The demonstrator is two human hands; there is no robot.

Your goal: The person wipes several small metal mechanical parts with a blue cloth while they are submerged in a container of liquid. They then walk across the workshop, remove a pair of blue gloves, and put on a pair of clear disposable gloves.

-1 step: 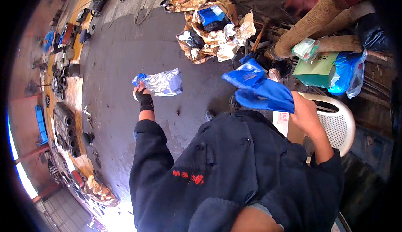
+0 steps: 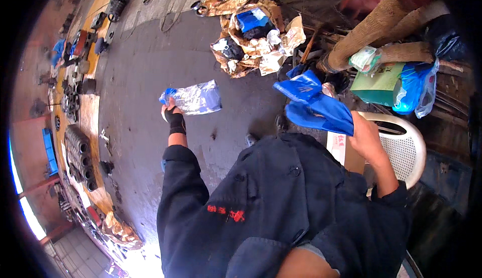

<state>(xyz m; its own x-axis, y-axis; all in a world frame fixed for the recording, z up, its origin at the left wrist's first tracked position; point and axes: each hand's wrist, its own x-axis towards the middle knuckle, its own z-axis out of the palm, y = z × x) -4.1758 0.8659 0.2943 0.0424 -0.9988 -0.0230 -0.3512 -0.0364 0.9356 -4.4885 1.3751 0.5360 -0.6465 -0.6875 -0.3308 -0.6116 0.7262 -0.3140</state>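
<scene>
Well out over the floor (image 2: 135,79), a shiny packet (image 2: 202,98) spreads from the left hand (image 2: 172,108), whose fingers clutch its blue end, likely so the rest hangs free; nearer the body, the right hand (image 2: 365,136) has its fingers closed on one end of a blue cloth (image 2: 324,111), apparently letting the folds splay; beside that forearm stands a chair (image 2: 412,150); farther out lies torn paper (image 2: 273,63), apart from both hands.
</scene>
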